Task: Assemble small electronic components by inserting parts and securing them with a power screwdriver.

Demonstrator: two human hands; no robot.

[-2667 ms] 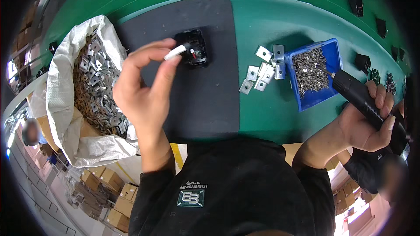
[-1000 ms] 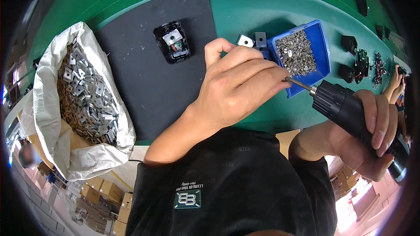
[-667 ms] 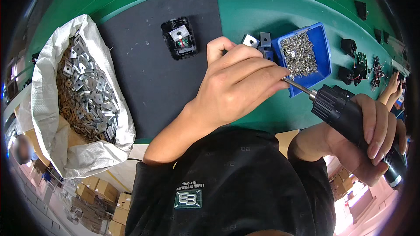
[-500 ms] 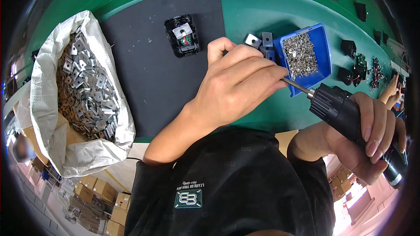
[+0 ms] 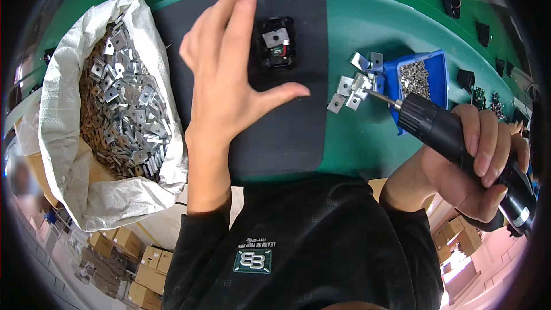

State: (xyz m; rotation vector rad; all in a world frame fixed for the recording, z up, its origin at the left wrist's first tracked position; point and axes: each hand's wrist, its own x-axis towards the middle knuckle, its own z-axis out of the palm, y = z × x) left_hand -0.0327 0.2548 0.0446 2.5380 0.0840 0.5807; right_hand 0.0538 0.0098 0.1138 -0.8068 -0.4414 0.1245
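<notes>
My left hand (image 5: 221, 69) reaches over the dark mat with fingers stretched and thumb spread, nothing in it. Just right of its fingers lies a black plastic housing (image 5: 279, 23) holding a metal plate (image 5: 275, 37), a small green circuit board and a red wire. At the right, my right hand (image 5: 488, 152) is wrapped round a black electric screwdriver (image 5: 430, 123), which points left. Its bit ends over several bent metal plates (image 5: 344, 86); whether a screw sits on the tip I cannot make out. Beside them a tilted blue bin (image 5: 439, 74) holds many small screws (image 5: 414, 77).
At the left stands an open white woven sack (image 5: 54, 92) full of metal plates (image 5: 123, 103). More black housings (image 5: 450, 3) sit along the far and right side. Another person's hand (image 5: 517, 127) shows at the far right. Cartons (image 5: 152, 281) are stacked at the lower left.
My left hand has moved from the screwdriver's tip leftward and away over the mat, its fingers opening out. The plates beside the bin now show fully. The scene has shifted as my head moved.
</notes>
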